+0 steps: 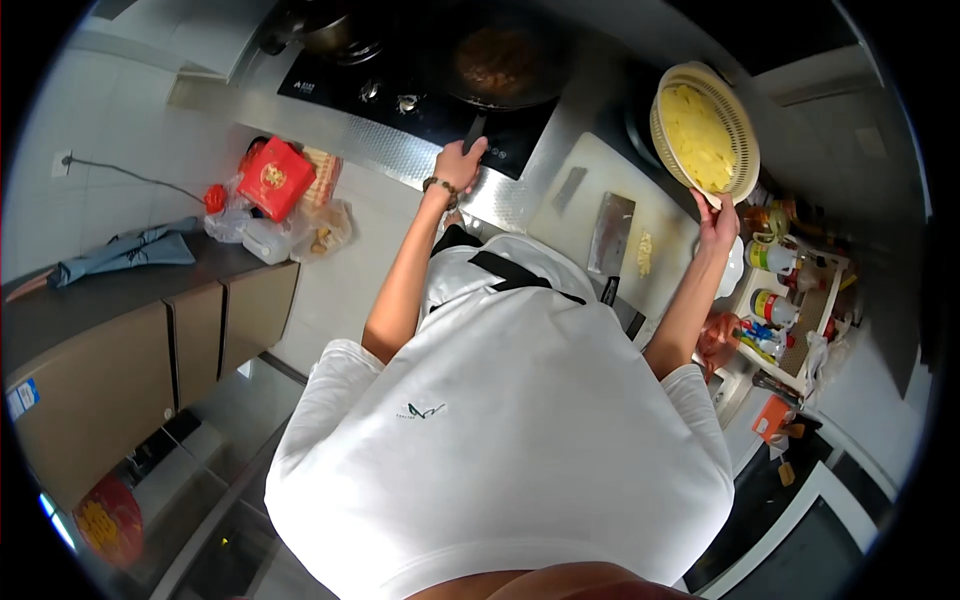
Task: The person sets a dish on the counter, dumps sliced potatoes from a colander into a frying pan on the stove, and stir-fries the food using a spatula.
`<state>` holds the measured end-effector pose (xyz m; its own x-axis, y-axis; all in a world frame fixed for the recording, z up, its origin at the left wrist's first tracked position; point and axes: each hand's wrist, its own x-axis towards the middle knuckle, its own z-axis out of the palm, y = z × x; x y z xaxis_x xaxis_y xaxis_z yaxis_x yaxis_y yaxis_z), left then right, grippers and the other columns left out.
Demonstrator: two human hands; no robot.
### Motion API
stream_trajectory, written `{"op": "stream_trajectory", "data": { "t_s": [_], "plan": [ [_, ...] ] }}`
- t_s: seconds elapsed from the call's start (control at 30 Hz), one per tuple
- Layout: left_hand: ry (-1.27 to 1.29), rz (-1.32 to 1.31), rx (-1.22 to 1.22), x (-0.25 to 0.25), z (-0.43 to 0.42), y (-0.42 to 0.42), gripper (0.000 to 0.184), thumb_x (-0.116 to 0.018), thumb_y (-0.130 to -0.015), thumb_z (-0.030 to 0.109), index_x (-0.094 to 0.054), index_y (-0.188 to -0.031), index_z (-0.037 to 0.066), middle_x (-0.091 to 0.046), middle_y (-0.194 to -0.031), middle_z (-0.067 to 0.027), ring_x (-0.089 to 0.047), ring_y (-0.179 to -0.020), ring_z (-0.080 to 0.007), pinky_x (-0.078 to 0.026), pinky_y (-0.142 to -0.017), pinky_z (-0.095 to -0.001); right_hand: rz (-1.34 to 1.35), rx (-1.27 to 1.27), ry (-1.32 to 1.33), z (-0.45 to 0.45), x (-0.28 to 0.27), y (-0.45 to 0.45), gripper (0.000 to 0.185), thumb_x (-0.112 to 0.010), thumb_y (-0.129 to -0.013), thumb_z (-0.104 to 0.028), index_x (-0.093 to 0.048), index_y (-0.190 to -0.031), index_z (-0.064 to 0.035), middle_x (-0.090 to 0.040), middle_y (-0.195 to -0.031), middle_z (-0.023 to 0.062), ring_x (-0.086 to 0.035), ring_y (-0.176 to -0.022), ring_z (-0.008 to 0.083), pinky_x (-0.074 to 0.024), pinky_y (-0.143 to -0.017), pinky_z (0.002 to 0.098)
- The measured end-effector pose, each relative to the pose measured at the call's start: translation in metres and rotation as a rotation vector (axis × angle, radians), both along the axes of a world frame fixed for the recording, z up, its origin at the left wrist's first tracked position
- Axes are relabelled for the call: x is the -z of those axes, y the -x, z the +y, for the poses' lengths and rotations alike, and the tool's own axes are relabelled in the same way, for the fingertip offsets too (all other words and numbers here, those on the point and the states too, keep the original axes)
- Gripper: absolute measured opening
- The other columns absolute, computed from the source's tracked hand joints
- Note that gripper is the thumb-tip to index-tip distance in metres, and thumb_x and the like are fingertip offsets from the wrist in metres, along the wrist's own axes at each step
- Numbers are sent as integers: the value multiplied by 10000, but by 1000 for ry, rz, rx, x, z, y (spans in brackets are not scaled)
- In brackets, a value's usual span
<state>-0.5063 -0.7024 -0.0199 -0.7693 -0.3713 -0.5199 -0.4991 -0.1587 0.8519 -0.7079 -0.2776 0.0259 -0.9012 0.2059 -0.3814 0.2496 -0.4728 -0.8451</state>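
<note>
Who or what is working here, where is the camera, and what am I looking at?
There is no machine: a person works with two bare hands. The only picture comes from a camera worn on the head, looking forward and down, so the white shirt fills the lower middle. The left hand grips the handle of a dark pan on the stove, with brown food inside. The right hand holds a basket of yellow pieces. On the cutting board lie a cleaver and small pale chopped bits.
</note>
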Motion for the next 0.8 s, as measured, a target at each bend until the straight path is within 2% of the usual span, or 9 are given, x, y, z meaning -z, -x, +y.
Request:
{"op": "stream_trajectory", "data": {
  "t_s": [0.07,0.1,0.23,0.27,0.33,0.4,0.57,0.63,0.8],
  "plan": [
    [228,-77,44,-10,3,4,468,-573,-909,439,-534,-782,-9,-507,-541,-28,-480,-384,-109,-368,-336,-246,3,-22,19,-3,-2,-1,207,-564,-793,60,-562,-974,162,-635,-973,217,-654,-874,338,-591,-784,536],
    [246,-108,35,-8,4,5,473,-577,-898,416,-592,-839,-53,-621,-629,-146,-590,-446,-219,-449,-427,-344,10,-15,32,-3,-2,-1,206,-563,-792,60,-564,-971,161,-638,-966,213,-654,-867,336,-590,-783,538],
    [393,-74,-67,-2,14,-1,455,-593,-876,408,-628,-960,-38,-658,-781,-250,-660,-677,-366,-520,-643,-423,3,-23,24,1,-3,2,244,-559,-795,62,-561,-1025,142,-634,-1012,208,-651,-899,332,-591,-784,533],
    [529,9,-84,11,15,-1,440,-604,-871,389,-625,-952,-43,-655,-751,-243,-655,-625,-356,-519,-610,-423,5,-19,18,1,-4,1,261,-558,-796,61,-557,-1047,135,-629,-1034,210,-650,-914,334,-593,-783,530],
    [296,-137,-27,-22,15,3,406,-620,-861,349,-625,-930,-51,-646,-704,-237,-646,-571,-343,-518,-567,-416,9,-31,9,-4,-12,0,282,-556,-800,61,-548,-1074,126,-622,-1064,210,-648,-928,336,-594,-781,527],
    [486,-50,-3,-7,9,7,377,-633,-850,313,-621,-896,-61,-633,-655,-227,-636,-522,-319,-513,-521,-398,15,-7,-30,-4,-16,-2,284,-557,-795,59,-548,-1069,133,-619,-1068,212,-647,-932,337,-595,-782,523],
    [494,3,5,23,11,-7,290,-630,-774,220,-624,-891,-46,-647,-752,-253,-657,-702,-366,-517,-646,-420,0,-1,-39,-2,-17,2,290,-565,-782,53,-542,-1053,151,-626,-1038,218,-649,-928,342,-596,-786,516],
    [323,-98,15,-25,18,-16,282,-620,-757,220,-627,-891,-28,-639,-805,-275,-633,-825,-416,-504,-723,-431,27,-35,-60,-3,-21,0,282,-568,-786,49,-542,-1046,153,-634,-1014,212,-653,-911,340,-597,-788,507],
    [461,-11,-19,11,16,-1,281,-626,-753,212,-626,-880,-39,-638,-753,-264,-649,-730,-395,-514,-655,-418,21,-26,-59,-6,-27,-2,293,-567,-805,32,-537,-1073,148,-623,-1054,217,-648,-934,335,-598,-787,500]
  ]
}}
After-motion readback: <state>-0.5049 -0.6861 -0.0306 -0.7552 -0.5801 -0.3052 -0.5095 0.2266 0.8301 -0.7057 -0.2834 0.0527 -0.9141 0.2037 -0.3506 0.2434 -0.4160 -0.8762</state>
